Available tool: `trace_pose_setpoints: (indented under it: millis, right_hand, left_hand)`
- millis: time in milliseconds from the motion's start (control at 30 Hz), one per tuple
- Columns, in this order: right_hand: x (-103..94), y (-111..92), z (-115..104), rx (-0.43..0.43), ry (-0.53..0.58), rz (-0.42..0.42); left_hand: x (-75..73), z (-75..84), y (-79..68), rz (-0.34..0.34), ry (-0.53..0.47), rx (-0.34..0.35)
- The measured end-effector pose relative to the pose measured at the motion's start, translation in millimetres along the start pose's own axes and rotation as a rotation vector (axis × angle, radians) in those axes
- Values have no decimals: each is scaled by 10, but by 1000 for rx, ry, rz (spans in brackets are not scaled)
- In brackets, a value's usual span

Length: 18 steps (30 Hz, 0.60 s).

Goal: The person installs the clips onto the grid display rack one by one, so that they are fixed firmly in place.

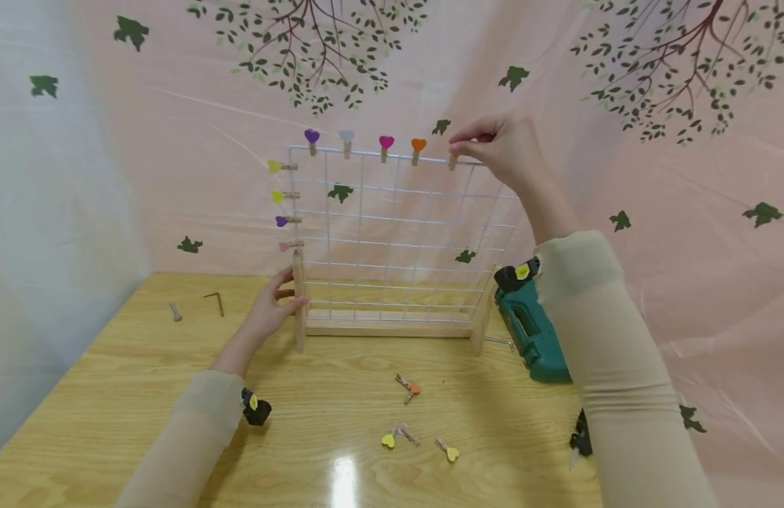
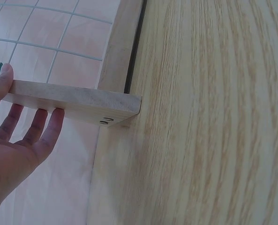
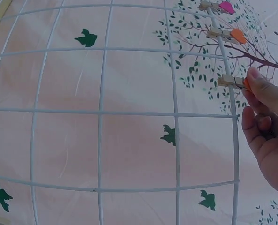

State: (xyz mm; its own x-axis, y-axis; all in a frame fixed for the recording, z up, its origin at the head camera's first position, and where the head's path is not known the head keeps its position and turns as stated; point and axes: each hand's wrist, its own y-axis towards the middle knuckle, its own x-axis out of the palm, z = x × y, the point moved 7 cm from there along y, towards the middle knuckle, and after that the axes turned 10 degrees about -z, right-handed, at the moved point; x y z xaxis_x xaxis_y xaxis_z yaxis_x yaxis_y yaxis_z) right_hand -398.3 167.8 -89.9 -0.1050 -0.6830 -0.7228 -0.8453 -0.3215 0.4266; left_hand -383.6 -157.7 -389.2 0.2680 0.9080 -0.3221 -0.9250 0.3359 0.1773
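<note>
My right hand [image 1: 509, 148] pinches a small wooden clothespin [image 3: 227, 81] between thumb and forefinger. Only a bit of its orange heart shows past the fingers, and its jaws sit over the top wire of a white wire grid [image 1: 360, 212]. To the left along that wire stand clothespins with orange [image 1: 419, 145], pink [image 1: 386, 143], pale blue [image 1: 346, 136] and purple [image 1: 312, 137] hearts. Several more, including a yellow-heart clothespin [image 1: 276, 196], are clipped down the left side. My left hand [image 1: 267, 307] holds the grid's left wooden post [image 2: 73, 96], thumb on one face, fingers on the other.
Loose clothespins lie on the wooden table [image 1: 315, 423], among them an orange-heart one [image 1: 413, 387] and a yellow-heart one [image 1: 449, 451]. A green case [image 1: 538, 339] sits at the right. A bolt [image 1: 175, 311] and a hex key [image 1: 219, 302] lie at the left.
</note>
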Motion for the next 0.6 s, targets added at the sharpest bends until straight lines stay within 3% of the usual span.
trace_pose_setpoints:
  millis: [167, 400, 500, 600]
  right_hand:
    - [10, -19, -24, -47, -31, -21]
    - [60, -297, -167, -216, -59, 19]
    - [232, -495, -184, -283, -53, -25]
    - [553, -700, -76, -287, -42, -153]
  left_hand:
    - [23, 93, -31, -3, -12, -9]
    - [-5, -75, 33, 6, 7, 3]
    - [-13, -129, 46, 14, 25, 10]
    - [-16, -142, 48, 18, 26, 16]
